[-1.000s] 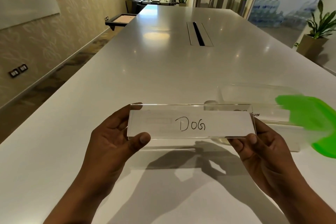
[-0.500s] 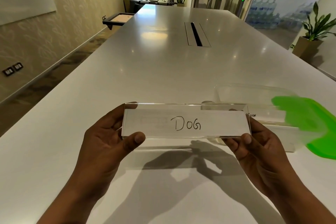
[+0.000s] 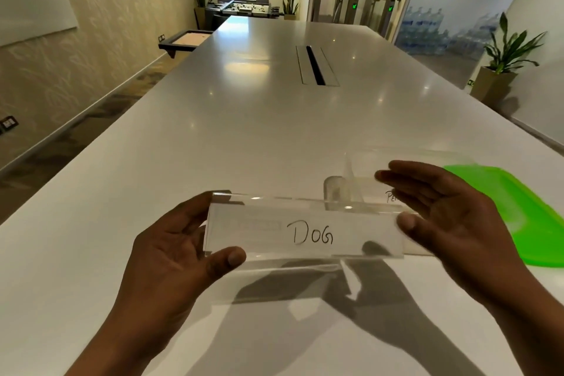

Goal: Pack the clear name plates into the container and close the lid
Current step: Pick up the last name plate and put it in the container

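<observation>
A clear name plate (image 3: 305,230) with a paper insert reading "DOG" is held just above the white table (image 3: 244,137). My left hand (image 3: 171,253) grips its left end, thumb in front and fingers behind. My right hand (image 3: 448,210) is at the plate's right end with fingers spread; only the thumb tip touches the plate. Behind the plate stands the clear container (image 3: 412,156), open, with another lettered plate (image 3: 392,196) partly visible inside. The green lid (image 3: 525,223) lies flat to the container's right.
A cable slot (image 3: 316,65) runs down the table's middle, far ahead. The table's left edge drops to a carpeted aisle along the wall. A potted plant (image 3: 503,70) stands beyond the right edge.
My right hand has let go its grip on the plate's right end and spread its fingers. The plate sits a little lower and nearer to me, still held by the left hand.
</observation>
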